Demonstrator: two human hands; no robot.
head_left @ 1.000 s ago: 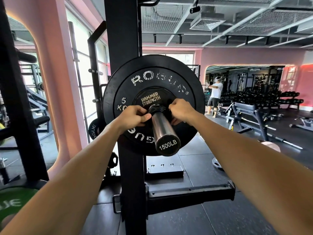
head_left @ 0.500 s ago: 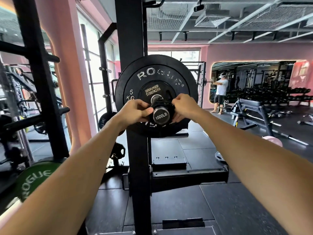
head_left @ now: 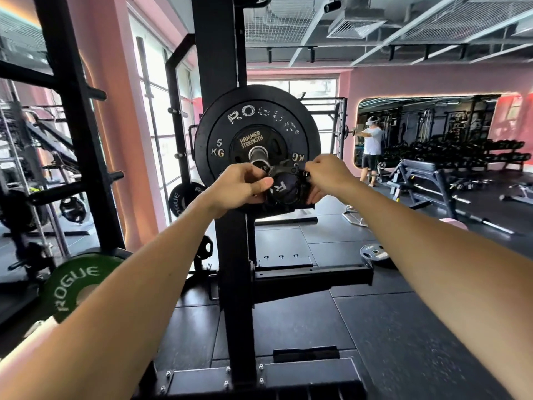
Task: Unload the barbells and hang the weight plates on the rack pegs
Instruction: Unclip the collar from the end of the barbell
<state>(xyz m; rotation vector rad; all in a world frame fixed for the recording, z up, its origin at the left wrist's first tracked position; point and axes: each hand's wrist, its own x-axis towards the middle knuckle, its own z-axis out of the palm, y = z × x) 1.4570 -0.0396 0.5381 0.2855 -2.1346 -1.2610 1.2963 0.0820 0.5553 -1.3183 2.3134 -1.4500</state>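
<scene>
Both hands pinch the black collar: left hand, right hand. Best kept level, clear of the barbell sleeve, before sliding off the plates.

Black plate, green plate

Pretty clearly a commercial gym I'm in. Black steel power rack upright right in front of me, a black rubber Rogue 5 kg bumper plate loaded on it, a green Rogue plate stored low on the left. Black rubber tile flooring, an adjustable black bench, long rows of dumbbells on racks along the pink wall, exposed ceiling ducts.
</scene>
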